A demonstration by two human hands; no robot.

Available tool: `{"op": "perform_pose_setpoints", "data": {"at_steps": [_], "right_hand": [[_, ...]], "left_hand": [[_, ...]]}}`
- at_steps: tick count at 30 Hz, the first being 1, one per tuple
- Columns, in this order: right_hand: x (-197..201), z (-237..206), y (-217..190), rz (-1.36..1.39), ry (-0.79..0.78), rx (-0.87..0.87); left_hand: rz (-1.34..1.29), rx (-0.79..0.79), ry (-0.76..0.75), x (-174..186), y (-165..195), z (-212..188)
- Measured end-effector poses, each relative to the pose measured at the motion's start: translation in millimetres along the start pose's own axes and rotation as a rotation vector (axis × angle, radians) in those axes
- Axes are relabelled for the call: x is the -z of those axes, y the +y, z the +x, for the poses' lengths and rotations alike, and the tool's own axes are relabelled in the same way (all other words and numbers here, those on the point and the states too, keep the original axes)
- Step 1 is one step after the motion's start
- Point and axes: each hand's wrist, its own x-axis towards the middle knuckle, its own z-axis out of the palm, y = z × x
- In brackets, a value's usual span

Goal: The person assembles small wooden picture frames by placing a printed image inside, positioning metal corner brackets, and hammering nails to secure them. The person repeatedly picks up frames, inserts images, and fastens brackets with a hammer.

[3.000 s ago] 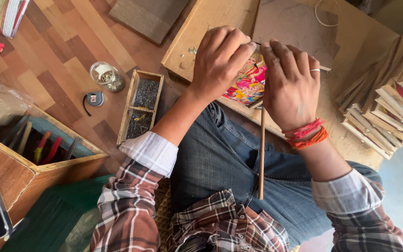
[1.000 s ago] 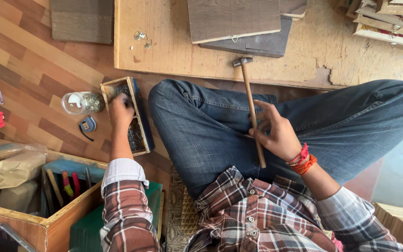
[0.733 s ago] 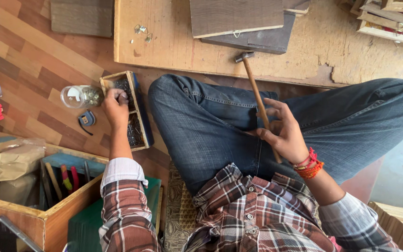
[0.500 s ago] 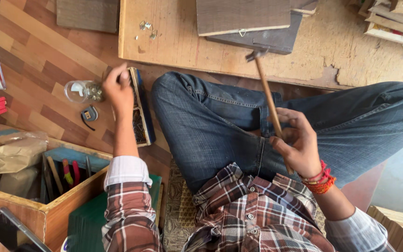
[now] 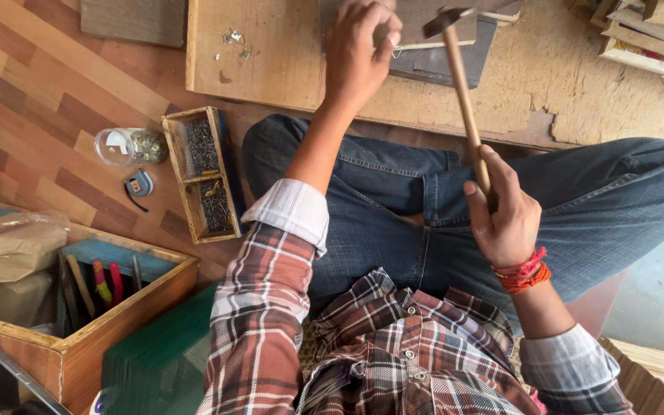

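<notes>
My left hand (image 5: 359, 48) reaches forward over my knee, its fingers bunched with the tips down on a thin brown panel (image 5: 424, 19). That panel lies over a darker grey one (image 5: 432, 65) on the wooden work board (image 5: 270, 61). Whether the fingers pinch anything is hidden. My right hand (image 5: 505, 215) grips the wooden handle of a small hammer (image 5: 463, 84). The hammer's metal head (image 5: 443, 19) is raised just right of my left hand, above the panels.
A two-part wooden box of small nails (image 5: 203, 175) lies left of my knee, beside a clear jar (image 5: 121, 146) and a small tape measure (image 5: 140, 183). A wooden tool crate (image 5: 128, 303) stands lower left. Stacked wooden frames (image 5: 647, 38) fill the top right. Loose metal bits (image 5: 236, 37) lie on the board.
My left hand left the nail box and swung up to the panels on the work board. My right hand lifted the hammer, so its head hangs over the panels.
</notes>
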Motion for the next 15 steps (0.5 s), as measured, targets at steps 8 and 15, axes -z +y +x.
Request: {"op": "perform_pose_setpoints", "data": {"at_steps": [8,15], "right_hand": [[4.0,22.6,-2.9,-0.134,-0.028,0.104],[4.0,28.4,-9.3,-0.101,0.000,0.143]], "left_hand": [[0.102,-0.056,0.026,-20.8,-17.8,-10.3],[0.094,-0.042,0.027,-21.2,-19.5,-11.6]]}}
